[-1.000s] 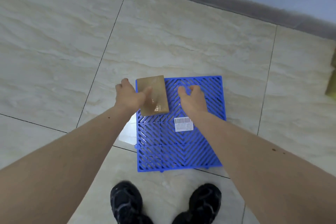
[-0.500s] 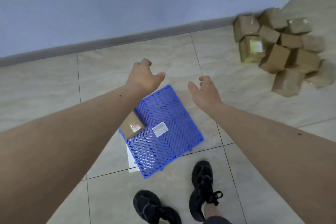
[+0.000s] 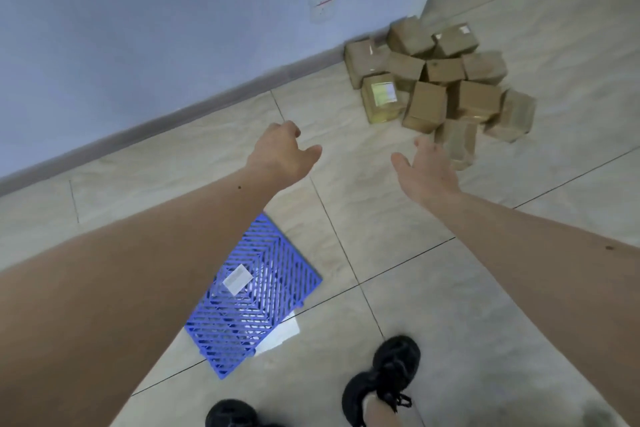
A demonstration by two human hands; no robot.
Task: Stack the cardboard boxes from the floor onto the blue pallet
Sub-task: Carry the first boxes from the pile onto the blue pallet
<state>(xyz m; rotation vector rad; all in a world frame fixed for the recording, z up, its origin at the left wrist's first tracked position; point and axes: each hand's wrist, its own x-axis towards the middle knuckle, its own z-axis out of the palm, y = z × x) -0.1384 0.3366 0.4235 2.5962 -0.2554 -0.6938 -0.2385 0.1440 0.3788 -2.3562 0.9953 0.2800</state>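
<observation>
A heap of several brown cardboard boxes [image 3: 436, 83] lies on the tiled floor against the wall at the upper right. The blue grid pallet [image 3: 252, 298] with a white label lies flat on the floor at lower centre, partly hidden under my left forearm. The box placed on it is hidden behind that arm. My left hand [image 3: 280, 152] is stretched forward, empty, fingers loosely curled and apart. My right hand [image 3: 427, 166] is also extended and empty with fingers spread, its tips just short of the nearest box [image 3: 457, 142] of the heap.
A blue wall with a dark skirting board [image 3: 173, 121] runs diagonally along the back. A white sheet [image 3: 280, 336] sticks out from under the pallet. My black shoes [image 3: 384, 378] stand on the tiles at the bottom, right of the pallet.
I let go of the box on the pallet and turned right. Both empty hands have swung away from the pallet and now reach toward the heap of boxes.
</observation>
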